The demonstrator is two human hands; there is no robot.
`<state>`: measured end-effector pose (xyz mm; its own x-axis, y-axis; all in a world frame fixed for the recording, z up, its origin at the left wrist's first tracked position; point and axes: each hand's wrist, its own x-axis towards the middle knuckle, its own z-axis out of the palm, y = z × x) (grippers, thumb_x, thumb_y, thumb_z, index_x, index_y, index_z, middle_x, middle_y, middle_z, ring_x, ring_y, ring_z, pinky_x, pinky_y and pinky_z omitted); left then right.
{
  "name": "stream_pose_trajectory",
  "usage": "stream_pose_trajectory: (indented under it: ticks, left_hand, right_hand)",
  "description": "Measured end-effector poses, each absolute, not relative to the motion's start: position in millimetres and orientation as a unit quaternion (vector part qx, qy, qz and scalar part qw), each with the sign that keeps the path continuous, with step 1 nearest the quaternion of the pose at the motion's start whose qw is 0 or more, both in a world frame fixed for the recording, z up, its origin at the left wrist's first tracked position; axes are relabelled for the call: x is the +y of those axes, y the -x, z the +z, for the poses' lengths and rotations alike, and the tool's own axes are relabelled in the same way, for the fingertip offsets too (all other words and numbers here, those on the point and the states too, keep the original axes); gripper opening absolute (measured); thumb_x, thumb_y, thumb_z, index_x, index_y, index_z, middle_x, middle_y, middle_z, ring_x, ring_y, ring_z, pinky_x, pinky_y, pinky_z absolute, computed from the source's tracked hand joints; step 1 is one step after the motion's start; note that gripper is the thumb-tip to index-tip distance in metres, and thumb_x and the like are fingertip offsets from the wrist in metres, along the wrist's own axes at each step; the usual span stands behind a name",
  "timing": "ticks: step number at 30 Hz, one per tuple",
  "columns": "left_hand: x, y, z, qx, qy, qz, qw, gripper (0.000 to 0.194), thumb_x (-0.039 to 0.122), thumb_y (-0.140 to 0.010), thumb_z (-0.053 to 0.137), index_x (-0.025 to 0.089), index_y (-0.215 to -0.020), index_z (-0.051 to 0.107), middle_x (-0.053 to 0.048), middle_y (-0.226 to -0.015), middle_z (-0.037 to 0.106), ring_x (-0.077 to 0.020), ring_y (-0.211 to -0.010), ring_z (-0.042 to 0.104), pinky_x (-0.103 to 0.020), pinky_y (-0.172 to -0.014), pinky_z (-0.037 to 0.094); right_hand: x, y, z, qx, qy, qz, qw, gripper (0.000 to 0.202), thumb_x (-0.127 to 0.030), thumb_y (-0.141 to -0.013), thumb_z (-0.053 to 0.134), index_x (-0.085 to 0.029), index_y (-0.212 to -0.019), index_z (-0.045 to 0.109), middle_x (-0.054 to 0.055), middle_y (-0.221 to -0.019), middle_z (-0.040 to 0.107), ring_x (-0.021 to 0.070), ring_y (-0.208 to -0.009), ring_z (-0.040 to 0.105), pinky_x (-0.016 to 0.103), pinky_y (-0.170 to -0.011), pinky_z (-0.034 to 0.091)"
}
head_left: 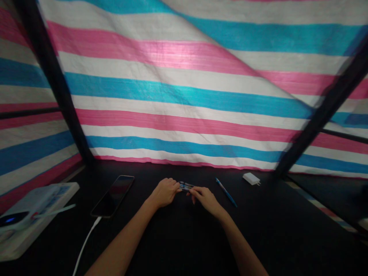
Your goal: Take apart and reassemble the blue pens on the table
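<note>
In the middle of the black table, a small bundle of slim pens (186,186) with clear and blue parts spans the gap between my hands. My left hand (166,191) has its fingers wrapped round their left ends. At the right ends, my right hand (204,197) pinches the bundle between thumb and fingers. Both ends of the pens are hidden by the fingers, and their exact number is hard to make out. A single blue pen (226,192) lies apart on the table, right of my right hand.
A phone (113,196) with a white cable (87,242) lies to the left. Beyond it are a thick book (64,191) and a pale device with a lit display (13,219). A white charger plug (251,178) sits back right. Striped sheeting (178,122) on black poles closes off the back.
</note>
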<state>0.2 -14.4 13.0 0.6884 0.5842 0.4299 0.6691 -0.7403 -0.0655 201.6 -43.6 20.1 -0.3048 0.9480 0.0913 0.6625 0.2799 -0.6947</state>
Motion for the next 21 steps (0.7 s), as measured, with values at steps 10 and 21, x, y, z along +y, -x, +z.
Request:
stream_pose_trajectory:
  ticks: [10, 21]
  left_hand:
    - [-15.3, -3.2, 10.3, -0.358, 0.912, -0.174, 0.097, 0.032, 0.028, -0.092, 0.028, 0.017, -0.074, 0.053, -0.003, -0.065, 0.059, -0.0168, -0.060, 0.055, -0.027, -0.057, 0.037]
    - [-14.0, 1.7, 12.9, -0.357, 0.914, -0.165, 0.098, 0.027, 0.027, -0.090, 0.031, 0.016, -0.076, 0.052, -0.005, -0.070, 0.059, -0.0177, -0.065, 0.055, -0.028, -0.060, 0.038]
  right_hand:
    - [-44.8, -204.9, 22.8, -0.782, 0.514, 0.219, 0.276, 0.026, -0.036, -0.079, 0.050, -0.019, -0.087, 0.067, 0.003, -0.077, 0.066, 0.0161, -0.069, 0.057, 0.025, -0.065, 0.039]
    - [-44.6, -203.3, 21.8, -0.765, 0.541, 0.222, 0.270, 0.026, -0.037, -0.081, 0.046, -0.021, -0.084, 0.067, 0.001, -0.079, 0.066, 0.0162, -0.074, 0.059, 0.026, -0.069, 0.040]
